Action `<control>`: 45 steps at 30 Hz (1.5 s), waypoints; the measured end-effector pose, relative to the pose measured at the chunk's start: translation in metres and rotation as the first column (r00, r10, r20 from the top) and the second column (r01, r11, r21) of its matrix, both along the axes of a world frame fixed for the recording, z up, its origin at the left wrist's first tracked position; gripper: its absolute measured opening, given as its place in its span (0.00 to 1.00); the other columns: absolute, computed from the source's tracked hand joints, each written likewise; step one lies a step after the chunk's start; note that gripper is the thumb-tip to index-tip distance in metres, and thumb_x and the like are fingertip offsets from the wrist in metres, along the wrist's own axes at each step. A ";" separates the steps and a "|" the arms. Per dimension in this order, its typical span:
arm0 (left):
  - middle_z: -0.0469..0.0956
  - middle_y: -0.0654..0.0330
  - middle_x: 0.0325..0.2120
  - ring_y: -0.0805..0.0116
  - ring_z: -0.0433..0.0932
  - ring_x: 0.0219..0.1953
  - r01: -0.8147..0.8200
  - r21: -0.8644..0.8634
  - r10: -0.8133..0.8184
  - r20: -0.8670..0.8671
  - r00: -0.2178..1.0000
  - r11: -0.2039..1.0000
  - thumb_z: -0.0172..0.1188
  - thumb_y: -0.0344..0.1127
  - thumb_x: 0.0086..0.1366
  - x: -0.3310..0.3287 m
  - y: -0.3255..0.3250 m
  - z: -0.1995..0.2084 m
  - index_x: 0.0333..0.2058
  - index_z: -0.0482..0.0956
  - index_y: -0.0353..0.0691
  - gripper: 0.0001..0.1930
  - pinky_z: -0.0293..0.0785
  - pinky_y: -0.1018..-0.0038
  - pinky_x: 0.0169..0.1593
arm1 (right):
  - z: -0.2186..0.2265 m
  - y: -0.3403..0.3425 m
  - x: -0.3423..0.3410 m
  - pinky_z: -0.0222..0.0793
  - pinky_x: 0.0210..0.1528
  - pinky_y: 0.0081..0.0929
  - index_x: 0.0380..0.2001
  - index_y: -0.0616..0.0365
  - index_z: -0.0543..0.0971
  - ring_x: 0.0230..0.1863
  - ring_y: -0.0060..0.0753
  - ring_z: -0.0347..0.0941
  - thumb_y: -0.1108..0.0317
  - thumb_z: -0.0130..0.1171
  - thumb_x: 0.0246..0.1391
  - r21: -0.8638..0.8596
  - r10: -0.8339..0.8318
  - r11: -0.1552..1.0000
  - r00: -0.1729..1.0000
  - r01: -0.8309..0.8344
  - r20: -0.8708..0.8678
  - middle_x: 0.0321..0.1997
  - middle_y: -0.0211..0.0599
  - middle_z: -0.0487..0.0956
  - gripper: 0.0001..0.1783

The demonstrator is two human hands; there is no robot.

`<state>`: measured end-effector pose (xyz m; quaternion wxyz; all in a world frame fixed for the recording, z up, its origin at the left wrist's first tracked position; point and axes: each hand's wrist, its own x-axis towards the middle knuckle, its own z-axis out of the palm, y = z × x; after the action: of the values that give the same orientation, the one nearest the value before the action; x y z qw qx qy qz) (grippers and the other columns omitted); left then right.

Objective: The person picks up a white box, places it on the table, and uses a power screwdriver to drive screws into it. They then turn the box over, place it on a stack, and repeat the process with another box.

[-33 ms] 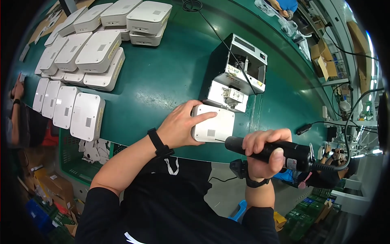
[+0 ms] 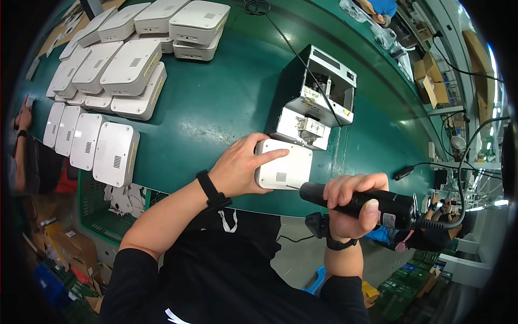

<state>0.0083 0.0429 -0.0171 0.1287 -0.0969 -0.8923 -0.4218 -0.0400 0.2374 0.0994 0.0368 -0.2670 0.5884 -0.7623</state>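
My left hand (image 2: 241,166) lies on the left end of a flat white plastic box (image 2: 288,168) with a small vent grille, pressing it to the green table (image 2: 216,108) near the front edge. My right hand (image 2: 353,205) is wrapped around a black electric screwdriver (image 2: 367,201) held sideways. Its thin bit touches the box's near right corner. A cable trails from the screwdriver's rear to the right.
A white and black screw feeder machine (image 2: 315,97) stands just behind the box. Several identical white boxes (image 2: 116,70) lie in rows and stacks at the far left. Another person's arm (image 2: 21,140) is at the left edge. Green crates and cardboard boxes sit under the table.
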 end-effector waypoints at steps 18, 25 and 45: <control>0.65 0.54 0.52 0.51 0.71 0.53 -0.003 0.003 0.003 0.037 0.999 1.000 0.77 0.41 0.37 0.002 0.000 0.003 0.57 0.73 0.63 0.42 0.72 0.61 0.56 | 0.032 -0.024 -0.035 0.64 0.22 0.31 0.37 0.56 0.65 0.15 0.28 0.63 0.55 0.52 0.58 -0.103 0.011 0.994 0.996 -0.020 -0.088 0.19 0.32 0.67 0.16; 0.64 0.54 0.53 0.51 0.70 0.53 -0.019 0.012 0.018 0.048 0.999 1.000 0.77 0.42 0.38 0.007 0.003 0.000 0.57 0.73 0.64 0.42 0.71 0.60 0.56 | 0.028 -0.042 -0.075 0.64 0.23 0.30 0.38 0.56 0.67 0.15 0.28 0.63 0.57 0.49 0.60 0.016 -0.143 0.989 0.987 0.145 -0.078 0.19 0.32 0.67 0.13; 0.65 0.53 0.53 0.51 0.70 0.54 -0.036 0.033 0.036 0.003 0.999 0.999 0.77 0.42 0.37 0.006 0.000 -0.007 0.56 0.73 0.62 0.42 0.71 0.60 0.57 | 0.031 -0.044 0.012 0.70 0.31 0.34 0.38 0.56 0.62 0.22 0.30 0.67 0.49 0.62 0.53 0.042 0.220 0.973 0.968 -0.226 0.121 0.21 0.36 0.70 0.26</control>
<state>0.0143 0.0427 -0.0244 0.1370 -0.0783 -0.8868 -0.4344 -0.0276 0.1929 0.1299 0.1636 -0.2860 0.5725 -0.7508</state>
